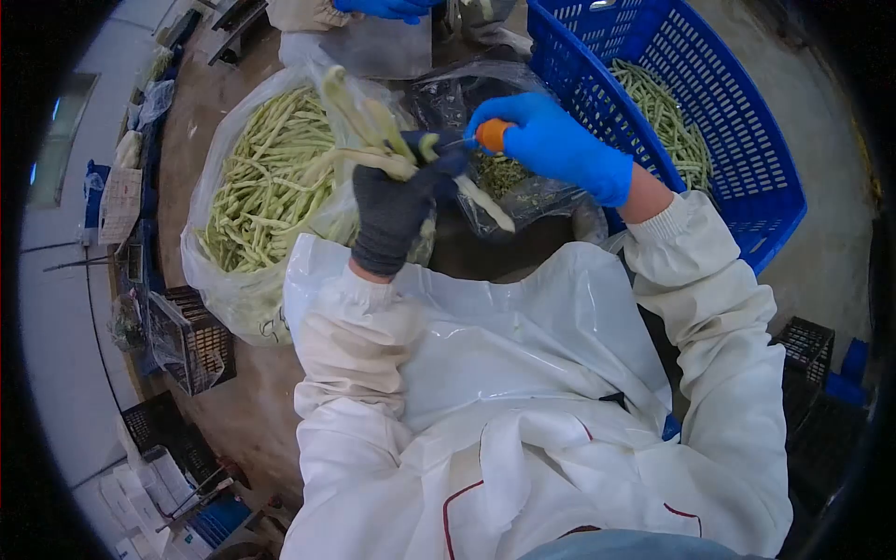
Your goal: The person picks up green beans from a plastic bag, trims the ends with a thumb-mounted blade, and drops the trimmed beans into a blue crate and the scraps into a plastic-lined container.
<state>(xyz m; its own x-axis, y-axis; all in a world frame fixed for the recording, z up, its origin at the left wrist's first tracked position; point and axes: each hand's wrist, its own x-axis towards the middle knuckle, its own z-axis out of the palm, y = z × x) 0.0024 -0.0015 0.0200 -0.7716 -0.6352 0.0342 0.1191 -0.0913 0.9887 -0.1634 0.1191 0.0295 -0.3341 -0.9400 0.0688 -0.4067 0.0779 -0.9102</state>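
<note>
A: Quick pass. Left side first, what do we have?

B: Our left grip [397, 205], dark glove, is closed around a few long bean pods [387, 164]. They stick out both ways, over the lap and in front of the apron [523, 327].

A: Right side?

B: Our right grip [555, 145], blue glove, is closed on an orange handle [494, 135]. We see a thin bit of metal [455, 143] reaching toward the left fingers. Whether it touches a pod, we can't tell.

A: Step?

B: We'd call it trimming or splitting pods with the small tool. Judgement only.

A: And the next move calls for?

B: We'd say a steady left hold, a short controlled stroke, and left fingertips out of the metal's line; they're near it.

A: Surroundings, fast.

B: We have a clear bag [210, 280] full of similar pods beyond the left forearm, a dark bag with green scraps [502, 175] past the hands, and a blue crate [747, 140] with more pods to the right. The blue glove at the top edge [387, 7] belongs to someone else.
</note>
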